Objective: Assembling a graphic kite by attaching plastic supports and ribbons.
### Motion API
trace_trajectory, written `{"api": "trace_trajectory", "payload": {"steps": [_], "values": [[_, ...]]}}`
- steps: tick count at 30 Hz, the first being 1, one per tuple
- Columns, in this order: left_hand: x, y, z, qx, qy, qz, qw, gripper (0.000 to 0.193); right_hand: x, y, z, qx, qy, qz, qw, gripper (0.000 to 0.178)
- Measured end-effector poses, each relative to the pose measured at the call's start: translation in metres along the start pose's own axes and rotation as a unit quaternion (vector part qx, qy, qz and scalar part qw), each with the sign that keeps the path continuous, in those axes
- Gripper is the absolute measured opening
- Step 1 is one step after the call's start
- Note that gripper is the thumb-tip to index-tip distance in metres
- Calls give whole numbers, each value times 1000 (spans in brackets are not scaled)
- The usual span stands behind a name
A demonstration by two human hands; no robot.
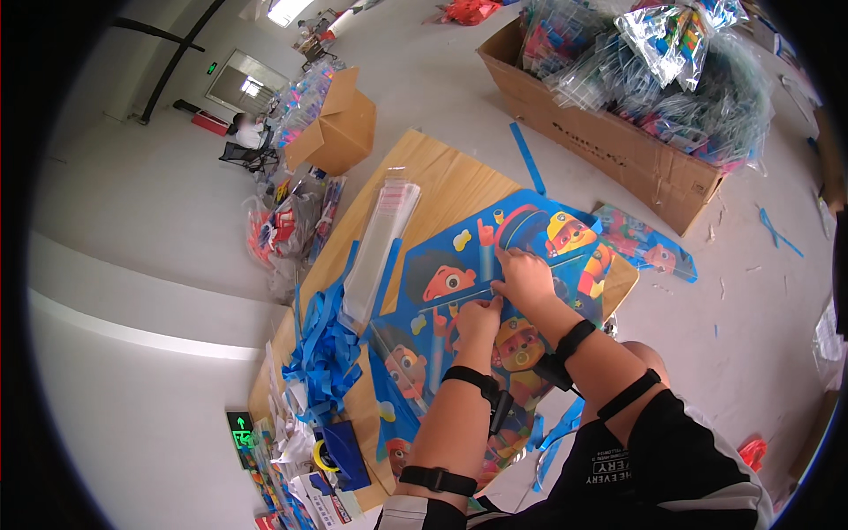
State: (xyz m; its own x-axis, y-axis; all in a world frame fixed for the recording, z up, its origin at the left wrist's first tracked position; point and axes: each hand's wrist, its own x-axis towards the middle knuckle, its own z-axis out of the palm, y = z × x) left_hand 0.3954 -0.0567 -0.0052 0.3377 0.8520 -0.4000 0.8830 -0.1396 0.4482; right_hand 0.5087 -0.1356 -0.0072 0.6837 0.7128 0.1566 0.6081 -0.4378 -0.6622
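Blue cartoon-printed plastic sheets (415, 261) lie spread over a light wooden table (435, 165), with an edge or seam running across their middle. At that edge my left hand (477, 325) is closed, fingers curled and thumb against the sheet. Just to the right and a little farther off, my right hand (528, 281) is also closed on the same edge, its fingers bent over the print. The two thumbs nearly meet. What lies under the fingertips is hidden. A stack of clear plastic sleeves (382, 247) rests left of the sheets.
Tangled blue strips (322, 362) heap on the table's left side, near a blue tape dispenser (346, 455). A long cardboard box (601, 146) full of clear-wrapped packs stands beyond. Another open carton (340, 128) and a seated person (251, 134) are farther left. Blue scraps lie on the floor.
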Motion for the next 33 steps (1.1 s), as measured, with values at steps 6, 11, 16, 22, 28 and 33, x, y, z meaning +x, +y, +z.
{"api": "trace_trajectory", "payload": {"steps": [6, 11, 16, 22, 28, 33], "values": [[-1, -1, -2, 27, 24, 16, 999, 37, -3, -3, -4, 7, 12, -13, 1000, 48], [-8, 5, -10, 43, -2, -1, 999, 41, -5, -2, -3, 5, 44, -29, 999, 48], [-26, 11, -18, 139, -20, 20, 990, 36, -8, 6, -2, 3, 57, -30, 998, 43], [-44, -14, -9, 277, 165, 481, 815, 53, -5, 8, -10, 220, 135, -1, 966, 22], [-53, 0, -7, 271, 86, 437, 853, 45, -10, 17, -18, 321, 136, 31, 937, 17], [-29, -15, -21, 6, -2, 409, 912, 45, -10, 8, -24, 338, 114, 50, 933, 17]]}}
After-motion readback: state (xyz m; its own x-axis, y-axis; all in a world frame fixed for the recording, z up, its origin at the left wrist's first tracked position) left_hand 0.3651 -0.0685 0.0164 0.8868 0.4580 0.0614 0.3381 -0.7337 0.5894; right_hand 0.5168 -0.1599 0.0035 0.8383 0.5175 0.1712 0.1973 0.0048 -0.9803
